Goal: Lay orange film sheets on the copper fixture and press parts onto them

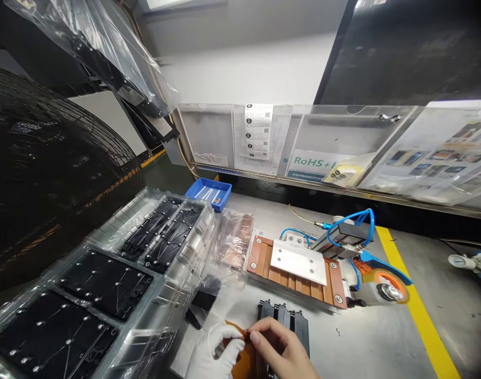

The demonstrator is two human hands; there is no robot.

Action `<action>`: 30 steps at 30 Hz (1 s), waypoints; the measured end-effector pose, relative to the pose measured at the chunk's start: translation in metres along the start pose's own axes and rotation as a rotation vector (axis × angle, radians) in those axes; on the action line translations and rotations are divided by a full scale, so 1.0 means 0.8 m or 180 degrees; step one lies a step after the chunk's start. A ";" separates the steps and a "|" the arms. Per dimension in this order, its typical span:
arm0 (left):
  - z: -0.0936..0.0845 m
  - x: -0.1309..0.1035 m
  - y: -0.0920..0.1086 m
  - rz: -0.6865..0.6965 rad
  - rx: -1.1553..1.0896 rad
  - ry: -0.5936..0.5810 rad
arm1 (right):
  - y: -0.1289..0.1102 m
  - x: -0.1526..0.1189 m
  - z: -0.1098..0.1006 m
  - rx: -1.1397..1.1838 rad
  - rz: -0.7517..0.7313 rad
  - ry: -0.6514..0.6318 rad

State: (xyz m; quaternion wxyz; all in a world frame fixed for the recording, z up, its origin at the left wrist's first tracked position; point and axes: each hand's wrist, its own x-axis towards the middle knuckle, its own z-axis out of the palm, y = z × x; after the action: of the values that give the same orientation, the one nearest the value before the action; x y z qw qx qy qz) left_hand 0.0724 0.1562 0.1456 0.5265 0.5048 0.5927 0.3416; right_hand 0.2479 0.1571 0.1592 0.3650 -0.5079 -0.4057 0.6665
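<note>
At the bottom centre, my left hand (214, 352) wears a white glove and pinches an orange, translucent film (244, 362). My bare right hand (282, 347) has its thumb and forefinger closed at the film's upper edge, touching it beside the gloved fingertips. The film hangs below both hands and is partly hidden by them. Just behind my right hand stands a black ribbed part (301, 326) on the metal table, its lower portion covered by the hand and film.
Clear plastic trays (126, 342) with black plates fill the left. A brown fixture with a silver plate (299, 261) stands ahead, with blue hoses and an orange tape roll (398, 284) at its right. A blue bin (209, 193) and a bagged copper-coloured item (236, 239) lie behind.
</note>
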 end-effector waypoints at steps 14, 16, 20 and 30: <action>-0.028 0.006 -0.012 -0.0799 -0.0440 0.0577 | 0.027 0.016 -0.065 0.2805 0.0143 0.1981; -0.039 0.008 -0.030 -0.0896 -0.0507 0.0688 | 0.035 0.016 -0.094 0.2740 -0.0101 0.2252; -0.065 0.010 -0.081 -0.1232 -0.0681 0.0774 | 0.043 0.014 -0.145 0.2244 -0.0585 0.2797; -0.096 0.031 -0.163 -0.1680 -0.0657 0.0437 | -0.006 -0.010 -0.174 0.0531 -0.0329 0.3109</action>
State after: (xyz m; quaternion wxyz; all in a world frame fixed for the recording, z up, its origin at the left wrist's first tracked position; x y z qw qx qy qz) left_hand -0.0316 0.1561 0.0331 0.6043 0.2526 0.6999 0.2847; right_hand 0.3853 0.1754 0.1450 0.5845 -0.7090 -0.1573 0.3620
